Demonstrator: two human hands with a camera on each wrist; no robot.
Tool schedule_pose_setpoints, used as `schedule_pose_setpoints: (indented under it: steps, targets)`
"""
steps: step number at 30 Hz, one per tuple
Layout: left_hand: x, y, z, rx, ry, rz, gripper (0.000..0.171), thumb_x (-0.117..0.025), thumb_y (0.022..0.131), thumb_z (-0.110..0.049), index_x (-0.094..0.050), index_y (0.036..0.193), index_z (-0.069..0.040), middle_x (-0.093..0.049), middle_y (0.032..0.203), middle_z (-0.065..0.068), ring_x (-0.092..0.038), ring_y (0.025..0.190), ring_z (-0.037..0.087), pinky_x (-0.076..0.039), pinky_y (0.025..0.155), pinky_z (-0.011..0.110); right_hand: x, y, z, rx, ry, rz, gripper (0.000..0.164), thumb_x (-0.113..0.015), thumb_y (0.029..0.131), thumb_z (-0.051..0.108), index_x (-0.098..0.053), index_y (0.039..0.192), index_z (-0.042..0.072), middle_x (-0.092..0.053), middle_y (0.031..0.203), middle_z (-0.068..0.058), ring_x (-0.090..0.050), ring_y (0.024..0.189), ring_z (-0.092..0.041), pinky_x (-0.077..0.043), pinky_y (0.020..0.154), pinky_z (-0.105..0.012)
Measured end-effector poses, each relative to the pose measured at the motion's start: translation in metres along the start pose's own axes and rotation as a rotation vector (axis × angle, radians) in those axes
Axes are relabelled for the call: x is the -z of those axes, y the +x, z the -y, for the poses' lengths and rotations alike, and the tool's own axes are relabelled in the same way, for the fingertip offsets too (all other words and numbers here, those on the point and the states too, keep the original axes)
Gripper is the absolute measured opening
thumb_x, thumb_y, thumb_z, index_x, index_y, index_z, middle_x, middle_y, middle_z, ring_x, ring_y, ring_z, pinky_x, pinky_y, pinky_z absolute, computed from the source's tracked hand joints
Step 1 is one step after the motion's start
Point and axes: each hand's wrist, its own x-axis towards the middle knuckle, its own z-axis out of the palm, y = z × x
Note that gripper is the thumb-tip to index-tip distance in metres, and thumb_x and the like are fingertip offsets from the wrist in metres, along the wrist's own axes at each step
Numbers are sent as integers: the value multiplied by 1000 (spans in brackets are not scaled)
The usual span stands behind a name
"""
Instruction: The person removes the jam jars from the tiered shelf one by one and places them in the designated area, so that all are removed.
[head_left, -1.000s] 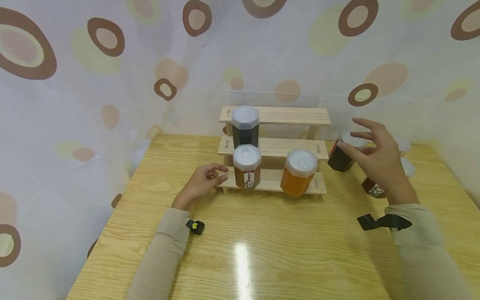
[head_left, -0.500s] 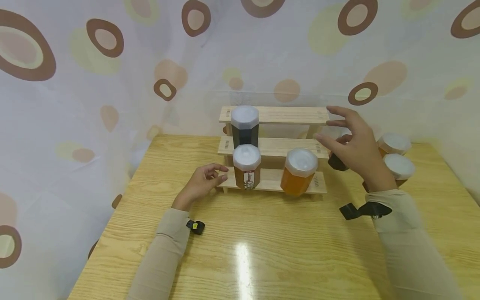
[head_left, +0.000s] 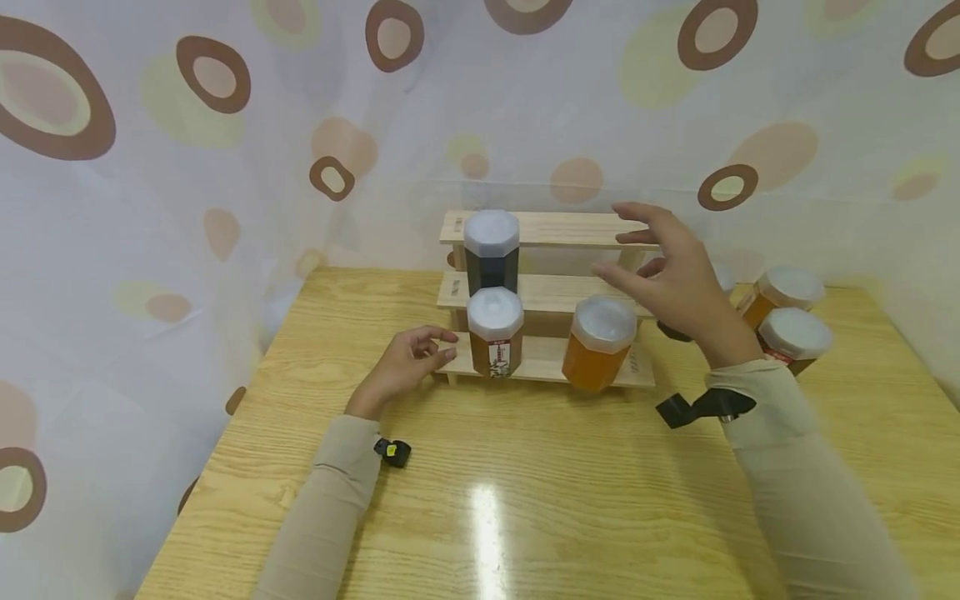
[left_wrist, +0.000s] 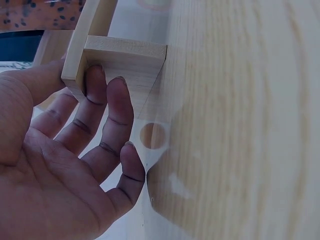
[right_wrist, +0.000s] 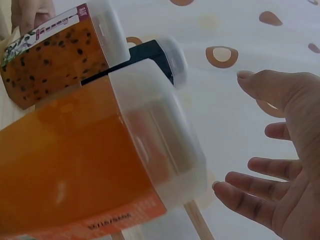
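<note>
A three-step wooden rack [head_left: 577, 227] stands on the table. My left hand [head_left: 403, 364] grips the left end of its lowest step, thumb on one side and fingers on the other in the left wrist view. On that step sit a jar with dark seeds in amber filling [head_left: 495, 346] and a plain orange jar [head_left: 592, 365], both white-lidded. A dark jar [head_left: 491, 268] stands on the middle step at left. My right hand [head_left: 671, 275] hovers before the rack's right end, fingers spread, holding nothing. In the right wrist view the orange jar [right_wrist: 65, 160] is nearest that hand.
Right of the rack, an amber jar [head_left: 787, 287] and a red-labelled jar [head_left: 795, 333] stand on the wood-grain table [head_left: 450, 517]. Another dark jar [head_left: 673, 331] is mostly hidden behind my right hand. A patterned curtain [head_left: 525, 100] hangs behind.
My right hand has moved left, from above the dark jar at right toward the rack's right end, holding nothing. The left hand and the jars have stayed put.
</note>
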Motion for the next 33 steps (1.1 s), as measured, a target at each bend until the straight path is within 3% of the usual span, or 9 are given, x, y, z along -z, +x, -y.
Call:
schedule_pose_setpoints:
  steps: [5,17,24,33]
  targets:
    - [0,-1,-1,3,1,1,25,-70,102,-16,-69,124,-5,-57,82,6,-46,65,16,-39,61,28,-9,5,2,-33,44,21,71,-82,87,2,-51,151,11,-51,150,-6,-60,121,-33,-52,77,-15]
    - [0,0,1,-2,5,2,26,-70,102,-17,-69,125,-5,-58,83,7,-47,68,17,-40,64,30,-29,16,12,-62,18,82,71,-83,90,14,-48,152,14,-50,149,-10,-61,123,-33,-52,77,-17]
    - [-1,0,2,5,-1,0,27,-71,101,-19,-69,125,-5,-59,84,8,-49,70,18,-41,65,31,-41,21,17,-22,27,94,71,-83,90,13,-49,152,9,-50,150,-14,-62,122,-34,-54,75,-20]
    - [-1,0,2,4,-1,-2,27,-71,101,-19,-70,124,-6,-59,83,8,-48,69,18,-41,66,31,-55,28,26,-15,51,127,69,-82,90,15,-49,151,10,-50,150,-15,-61,123,-35,-59,78,-47]
